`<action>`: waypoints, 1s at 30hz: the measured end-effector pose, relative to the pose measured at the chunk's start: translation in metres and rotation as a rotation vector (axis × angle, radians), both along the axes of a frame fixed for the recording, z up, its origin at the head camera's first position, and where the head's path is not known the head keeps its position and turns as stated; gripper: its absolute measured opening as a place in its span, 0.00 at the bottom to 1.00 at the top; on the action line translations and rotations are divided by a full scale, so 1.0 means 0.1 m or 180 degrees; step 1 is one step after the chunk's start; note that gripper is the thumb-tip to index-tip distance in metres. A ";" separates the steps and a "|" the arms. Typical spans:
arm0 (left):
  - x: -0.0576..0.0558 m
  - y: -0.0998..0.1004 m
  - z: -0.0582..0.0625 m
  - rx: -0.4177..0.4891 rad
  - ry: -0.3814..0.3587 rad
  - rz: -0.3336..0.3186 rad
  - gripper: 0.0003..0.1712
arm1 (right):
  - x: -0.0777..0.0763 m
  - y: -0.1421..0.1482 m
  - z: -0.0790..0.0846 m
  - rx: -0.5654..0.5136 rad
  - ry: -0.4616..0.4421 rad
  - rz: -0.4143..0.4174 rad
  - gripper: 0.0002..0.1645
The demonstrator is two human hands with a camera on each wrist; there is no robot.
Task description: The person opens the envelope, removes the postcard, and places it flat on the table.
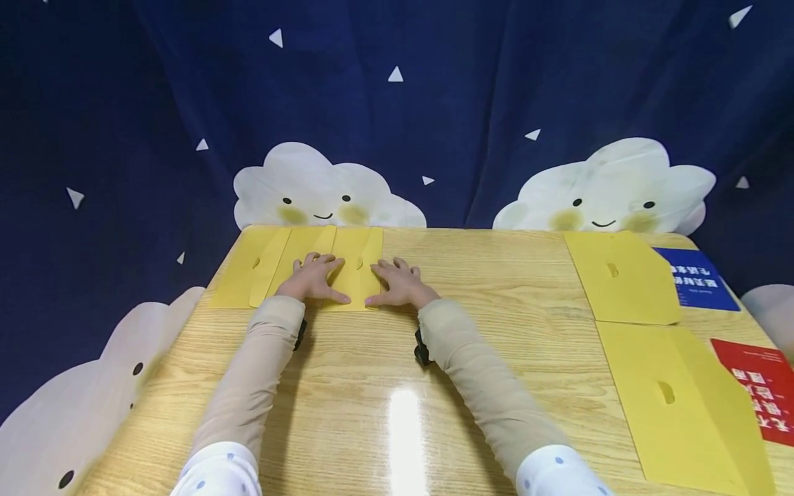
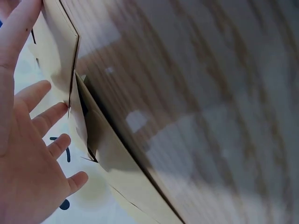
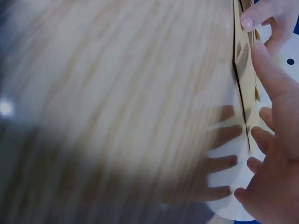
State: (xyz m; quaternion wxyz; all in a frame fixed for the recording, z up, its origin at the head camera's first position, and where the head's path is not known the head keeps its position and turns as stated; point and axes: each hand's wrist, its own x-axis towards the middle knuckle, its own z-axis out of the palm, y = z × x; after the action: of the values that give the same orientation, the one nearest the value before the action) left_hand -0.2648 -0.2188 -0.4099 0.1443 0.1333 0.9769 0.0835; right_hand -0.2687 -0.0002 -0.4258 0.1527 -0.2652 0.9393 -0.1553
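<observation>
Three yellow paper envelopes overlap in a row at the table's far left: the leftmost envelope (image 1: 232,279), the middle envelope (image 1: 287,265) and the rightmost envelope (image 1: 347,299). Over the edge between the middle and rightmost ones is my left hand (image 1: 313,278), fingers spread and thumb pointing right. My right hand (image 1: 400,284) is at the rightmost envelope's right edge, its thumb near the lower right corner. The right wrist view shows both thumbs close to the paper; whether they touch it I cannot tell. Neither hand grips anything.
At the right lie two more yellow envelopes, an upper envelope (image 1: 626,289) beside a blue card (image 1: 695,279) and a lower envelope (image 1: 666,427) with its flap spread beside a red card (image 1: 759,386). A dark blue cloth (image 1: 446,103) with clouds hangs behind the wooden table (image 1: 484,275).
</observation>
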 end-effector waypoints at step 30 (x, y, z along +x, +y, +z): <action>-0.01 0.11 0.02 -0.0222 0.0025 -0.0082 0.57 | 0.05 0.01 -0.06 0.0301 0.0089 0.0023 0.50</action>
State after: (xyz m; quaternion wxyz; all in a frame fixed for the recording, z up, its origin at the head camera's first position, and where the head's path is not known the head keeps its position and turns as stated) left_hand -0.2657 -0.2079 -0.4079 0.1462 0.1411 0.9780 0.0470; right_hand -0.2642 0.0003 -0.4320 0.1524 -0.2631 0.9467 -0.1064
